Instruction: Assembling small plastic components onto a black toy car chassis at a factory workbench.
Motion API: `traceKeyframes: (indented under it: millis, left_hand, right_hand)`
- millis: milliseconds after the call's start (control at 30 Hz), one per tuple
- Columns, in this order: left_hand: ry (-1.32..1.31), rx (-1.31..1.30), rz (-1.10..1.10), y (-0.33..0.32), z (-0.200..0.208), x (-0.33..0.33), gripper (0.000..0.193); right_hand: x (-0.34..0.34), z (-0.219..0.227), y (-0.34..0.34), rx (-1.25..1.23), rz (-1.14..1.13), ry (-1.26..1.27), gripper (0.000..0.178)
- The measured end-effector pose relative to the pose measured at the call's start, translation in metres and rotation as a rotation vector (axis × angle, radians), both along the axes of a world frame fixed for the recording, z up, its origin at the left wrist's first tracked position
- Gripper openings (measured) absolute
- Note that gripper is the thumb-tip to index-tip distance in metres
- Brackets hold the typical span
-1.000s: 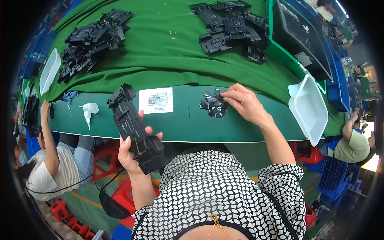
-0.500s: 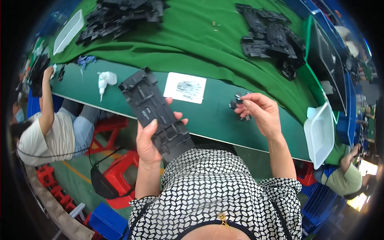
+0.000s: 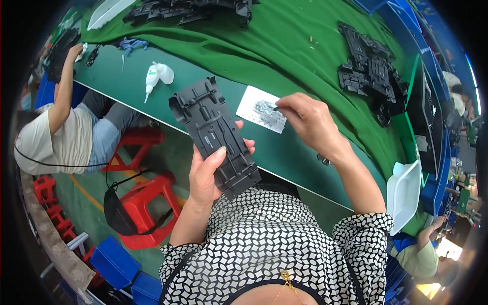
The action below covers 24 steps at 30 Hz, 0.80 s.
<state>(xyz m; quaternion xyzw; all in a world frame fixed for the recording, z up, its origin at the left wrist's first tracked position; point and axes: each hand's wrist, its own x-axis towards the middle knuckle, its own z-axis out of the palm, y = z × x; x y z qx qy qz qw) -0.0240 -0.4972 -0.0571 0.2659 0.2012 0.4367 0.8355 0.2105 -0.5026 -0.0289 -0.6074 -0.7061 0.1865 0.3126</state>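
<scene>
My left hand (image 3: pixel 206 175) grips a long black plastic tray-like part (image 3: pixel 216 134), ribbed across its face and tilted in front of me. Pinched in the fingertips of my right hand (image 3: pixel 310 119) is a small dark piece, mostly hidden by the fingers. That hand is over the right edge of a white card (image 3: pixel 250 104) with a dark smudged patch. A few small black pieces (image 3: pixel 324 159) lie on the table, partly covered by my right wrist.
A white squeeze bottle (image 3: pixel 152 79) lies on the green table (image 3: pixel 109 66). Heaps of black parts (image 3: pixel 371 66) rest on green cloth (image 3: pixel 284 46). A white tray (image 3: pixel 404 195) is at the right. At the left sits another person (image 3: pixel 56 132), near red stools (image 3: pixel 147 208).
My right hand has gone left from the small black pieces to the white card, holding one small piece. My left hand still holds the black part. The whole view has shifted.
</scene>
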Motion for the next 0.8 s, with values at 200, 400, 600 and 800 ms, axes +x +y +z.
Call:
traceKeyframes:
  millis: [200, 400, 600, 800]
  left_hand:
    - [0.038, 0.026, 0.039, -0.003, 0.0, -0.003, 0.049]
    - [0.071, 0.044, 0.048, -0.002, -0.001, -0.006, 0.05]
    - [0.053, 0.021, 0.045, -0.004, 0.0, -0.004, 0.05]
    - [0.044, 0.02, 0.039, -0.005, 0.0, -0.003, 0.05]
  right_hand:
    - [-0.001, -0.015, 0.024, 0.066, 0.139, -0.26, 0.012]
    - [-0.003, -0.014, 0.026, 0.064, 0.243, -0.372, 0.007]
    - [0.004, -0.004, 0.019, -0.051, 0.329, -0.351, 0.004]
    - [-0.001, -0.005, 0.029, 0.068, 0.149, -0.255, 0.002]
